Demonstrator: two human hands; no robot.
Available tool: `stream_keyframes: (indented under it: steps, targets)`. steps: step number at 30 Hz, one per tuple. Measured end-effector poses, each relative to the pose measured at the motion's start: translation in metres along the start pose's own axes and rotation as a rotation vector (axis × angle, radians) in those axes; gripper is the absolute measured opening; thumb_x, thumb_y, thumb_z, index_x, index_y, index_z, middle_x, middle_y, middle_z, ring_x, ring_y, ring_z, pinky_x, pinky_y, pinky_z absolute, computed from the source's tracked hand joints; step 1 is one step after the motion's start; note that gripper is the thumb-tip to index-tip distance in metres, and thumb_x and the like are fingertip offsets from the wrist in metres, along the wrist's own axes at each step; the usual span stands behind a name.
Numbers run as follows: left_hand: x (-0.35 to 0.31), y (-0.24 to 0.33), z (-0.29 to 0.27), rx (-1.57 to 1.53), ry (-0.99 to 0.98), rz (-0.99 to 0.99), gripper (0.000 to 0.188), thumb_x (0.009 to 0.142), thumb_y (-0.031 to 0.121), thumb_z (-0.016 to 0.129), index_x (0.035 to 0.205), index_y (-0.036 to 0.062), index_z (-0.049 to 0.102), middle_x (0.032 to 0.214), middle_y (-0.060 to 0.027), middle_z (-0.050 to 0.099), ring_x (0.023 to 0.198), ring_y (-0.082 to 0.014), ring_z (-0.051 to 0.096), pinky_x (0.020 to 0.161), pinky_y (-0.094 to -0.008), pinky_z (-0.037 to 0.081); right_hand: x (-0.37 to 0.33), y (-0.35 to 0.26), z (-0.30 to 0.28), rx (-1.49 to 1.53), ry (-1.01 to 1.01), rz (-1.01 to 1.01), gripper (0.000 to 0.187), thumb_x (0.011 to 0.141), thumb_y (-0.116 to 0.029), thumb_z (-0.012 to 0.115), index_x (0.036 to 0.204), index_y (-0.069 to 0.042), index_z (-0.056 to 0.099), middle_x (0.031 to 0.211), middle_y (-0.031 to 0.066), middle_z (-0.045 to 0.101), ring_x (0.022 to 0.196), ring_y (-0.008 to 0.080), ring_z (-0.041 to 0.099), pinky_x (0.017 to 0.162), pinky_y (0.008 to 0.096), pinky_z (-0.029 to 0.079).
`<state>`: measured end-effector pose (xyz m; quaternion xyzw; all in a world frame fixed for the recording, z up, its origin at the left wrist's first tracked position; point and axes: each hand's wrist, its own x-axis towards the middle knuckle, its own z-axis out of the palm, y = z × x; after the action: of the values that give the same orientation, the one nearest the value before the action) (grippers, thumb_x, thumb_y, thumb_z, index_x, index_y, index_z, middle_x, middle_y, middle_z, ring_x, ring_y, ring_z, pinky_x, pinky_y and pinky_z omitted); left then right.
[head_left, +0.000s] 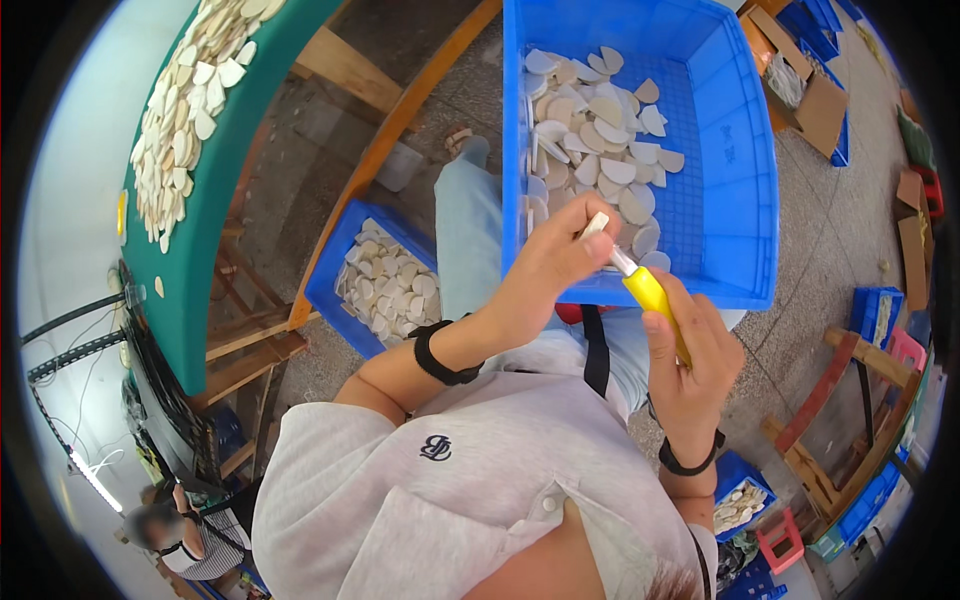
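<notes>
My left hand (561,255) pinches a small off-white flat piece (596,224) between thumb and fingers. In my right hand (700,345) is a yellow-handled knife (652,295), its short metal blade pointing up and left at the left thumb. Blade tip and piece are close together; whether they touch I cannot tell. Both hands are over the near edge of a large blue crate (725,180). Many off-white half-round pieces (605,135) lie loosely heaped in the crate, mostly on its left side.
On the left, a green-topped table (215,170) carries a long pile of similar pieces (180,130). Below it stands a smaller blue crate (335,290) of pieces. A cardboard box (820,110) is at far right. Another person (190,540) is at lower left.
</notes>
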<state>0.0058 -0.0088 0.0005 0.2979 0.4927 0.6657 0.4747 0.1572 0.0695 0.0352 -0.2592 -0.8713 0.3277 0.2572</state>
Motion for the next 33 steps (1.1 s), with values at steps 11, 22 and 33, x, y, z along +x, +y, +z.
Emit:
stream_keyframes:
  steps: [11,22,33]
  targets:
    - [-0.005,-0.001,-0.001,0.172,0.019,0.057,0.023,0.088,0.029,0.055,0.086,0.0073,0.045,0.078,-0.0004,0.038,0.069,-0.0089,0.036,0.060,-0.0226,0.030,0.001,0.000,-0.005,-0.104,-0.046,-0.071,0.032,0.075,-0.013,0.068,0.106,-0.005,0.063,0.061,0.0033,0.047,0.045,0.0164,0.044,0.042,0.0288,0.033]
    - [0.004,-0.016,-0.005,0.458,0.153,0.248,0.025,0.086,0.025,0.057,0.073,0.0063,0.048,0.068,-0.0029,0.043,0.066,-0.0152,0.039,0.058,-0.0282,0.031,0.004,0.005,0.009,-0.259,0.070,-0.039,0.028,0.079,-0.016,0.066,0.105,-0.005,0.063,0.063,0.0039,0.049,0.047,0.0176,0.046,0.043,0.0291,0.036]
    - [0.009,0.000,-0.020,-0.671,-0.156,-0.304,0.039,0.082,0.045,0.039,0.063,0.0117,0.040,0.065,-0.0012,0.035,0.064,-0.0139,0.034,0.049,-0.0237,0.026,-0.001,0.015,0.004,-0.045,0.167,0.168,0.021,0.087,-0.008,0.055,0.105,0.003,0.060,0.083,0.0138,0.062,0.066,0.0191,0.056,0.059,0.0277,0.044]
